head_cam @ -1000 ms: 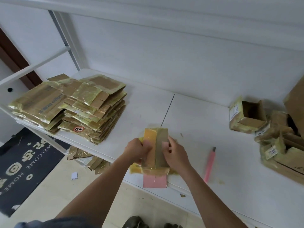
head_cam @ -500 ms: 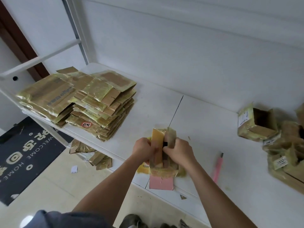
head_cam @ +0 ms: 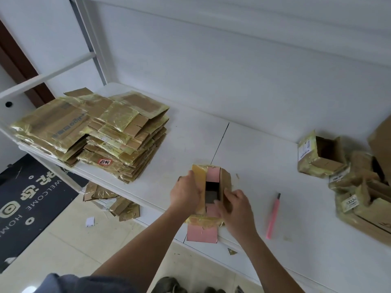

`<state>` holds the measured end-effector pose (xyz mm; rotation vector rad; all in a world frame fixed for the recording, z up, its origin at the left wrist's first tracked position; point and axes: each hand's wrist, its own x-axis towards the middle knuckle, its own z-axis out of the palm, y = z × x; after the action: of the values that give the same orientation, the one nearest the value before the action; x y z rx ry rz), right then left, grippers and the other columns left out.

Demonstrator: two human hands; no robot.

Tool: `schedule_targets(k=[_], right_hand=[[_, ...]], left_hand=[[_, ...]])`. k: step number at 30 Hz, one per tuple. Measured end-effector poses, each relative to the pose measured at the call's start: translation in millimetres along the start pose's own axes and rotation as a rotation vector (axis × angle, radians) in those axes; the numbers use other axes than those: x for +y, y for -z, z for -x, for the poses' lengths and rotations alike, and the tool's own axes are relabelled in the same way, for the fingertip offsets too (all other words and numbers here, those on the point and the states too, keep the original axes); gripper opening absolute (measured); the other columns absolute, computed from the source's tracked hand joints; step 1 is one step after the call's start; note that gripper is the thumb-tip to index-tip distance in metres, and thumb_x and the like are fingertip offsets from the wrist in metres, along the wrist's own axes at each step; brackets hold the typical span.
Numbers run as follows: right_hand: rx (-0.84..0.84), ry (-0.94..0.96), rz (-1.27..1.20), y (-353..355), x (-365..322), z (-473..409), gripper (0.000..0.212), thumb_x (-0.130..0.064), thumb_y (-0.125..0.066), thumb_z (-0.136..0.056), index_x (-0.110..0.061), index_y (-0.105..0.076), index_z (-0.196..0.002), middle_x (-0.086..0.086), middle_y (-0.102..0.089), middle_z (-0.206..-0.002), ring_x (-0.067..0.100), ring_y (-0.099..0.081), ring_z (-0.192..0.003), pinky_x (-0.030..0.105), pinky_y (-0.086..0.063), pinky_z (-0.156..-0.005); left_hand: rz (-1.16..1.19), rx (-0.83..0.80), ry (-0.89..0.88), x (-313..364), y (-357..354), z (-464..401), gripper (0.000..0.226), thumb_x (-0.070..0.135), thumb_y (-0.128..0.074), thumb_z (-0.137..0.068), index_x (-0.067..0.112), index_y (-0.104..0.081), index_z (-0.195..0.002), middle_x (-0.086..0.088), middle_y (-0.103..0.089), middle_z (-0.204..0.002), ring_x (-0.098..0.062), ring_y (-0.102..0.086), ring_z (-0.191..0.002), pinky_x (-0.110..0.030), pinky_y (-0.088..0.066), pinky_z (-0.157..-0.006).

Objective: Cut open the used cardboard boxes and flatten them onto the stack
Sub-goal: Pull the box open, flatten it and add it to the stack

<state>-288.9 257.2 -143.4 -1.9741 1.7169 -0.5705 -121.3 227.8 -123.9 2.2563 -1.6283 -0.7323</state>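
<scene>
Taped cardboard box (head_cam: 212, 176) on counter (head_cam: 264, 166), between 2 hands: left hand (head_cam: 186, 192) and right hand (head_cam: 233, 207) grasp its side flaps.

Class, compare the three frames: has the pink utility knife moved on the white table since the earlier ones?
No. The pink utility knife lies at the same angle, right of the table seam, apart from both hands; only the head camera shifted.

Dark floor mat (head_cam: 31, 199), lower left of frame: "WELCOME HOME" in pale letters, with other characters I can't read. Orange sticker (head_cam: 105, 162) on the flattened stack (head_cam: 95, 132), left: handwritten, illegible. Box label (head_cam: 351, 202), right edge: digits unclear.
</scene>
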Motion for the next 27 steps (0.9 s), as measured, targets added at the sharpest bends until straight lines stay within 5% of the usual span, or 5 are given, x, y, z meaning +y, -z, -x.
schedule_targets(k=[8,14,18,25,27], right_hand=[[-0.059,-0.069,-0.230,5.7,0.2,-0.4,0.049,-0.025,-0.075,-0.086,-0.008,-0.062,-0.131,-0.003,-0.056,-0.099,-0.001,-0.054,-0.084,0.001,-0.040,-0.073],[-0.081,-0.098,-0.242,5.6,7.7,0.0,0.043,-0.024,-0.075,-0.086,-0.010,-0.064,-0.124,-0.004,-0.059,-0.098,0.015,-0.062,-0.095,0.008,-0.043,-0.073],[-0.111,-0.114,-0.225,3.6,11.0,-0.3,0.059,-0.032,-0.077,-0.084,-0.011,-0.055,-0.135,-0.007,-0.054,-0.109,0.008,-0.054,-0.102,0.003,-0.040,-0.077],[0.267,0.124,0.489,34.3,-27.2,-24.7,0.084,-0.017,-0.080,-0.077,-0.015,-0.037,-0.149,0.016,-0.040,-0.149,0.034,-0.033,-0.142,0.050,-0.016,-0.120],[0.223,0.158,0.482,44.7,-37.2,-32.1,0.073,-0.019,-0.072,-0.085,-0.016,-0.038,-0.149,0.013,-0.052,-0.139,0.033,-0.047,-0.131,0.050,-0.031,-0.116]], left_hand=[[-0.309,-0.044,0.019,24.2,-10.5,6.3,0.088,0.044,-0.066,-0.087,-0.009,-0.024,-0.144,-0.010,-0.060,-0.120,-0.025,-0.063,-0.104,-0.030,-0.046,-0.069],[0.258,-0.228,0.063,7.9,23.0,-6.9,0.005,0.010,-0.057,-0.080,0.006,-0.057,-0.083,-0.006,-0.055,-0.076,-0.020,-0.053,-0.065,-0.026,-0.041,-0.052],[0.612,-0.445,0.149,-20.6,52.4,-1.8,0.017,-0.001,-0.050,-0.089,0.011,-0.062,-0.095,-0.007,-0.065,-0.094,-0.018,-0.064,-0.083,-0.026,-0.056,-0.062],[0.293,-0.420,-0.210,6.9,71.7,13.1,0.026,-0.008,-0.048,-0.080,0.015,-0.049,-0.068,0.003,-0.046,-0.068,-0.013,-0.044,-0.062,-0.024,-0.033,-0.056],[0.243,-0.315,-0.292,17.2,78.6,12.7,0.022,-0.005,-0.050,-0.081,0.016,-0.055,-0.075,0.002,-0.053,-0.075,-0.016,-0.051,-0.071,-0.028,-0.040,-0.061]])
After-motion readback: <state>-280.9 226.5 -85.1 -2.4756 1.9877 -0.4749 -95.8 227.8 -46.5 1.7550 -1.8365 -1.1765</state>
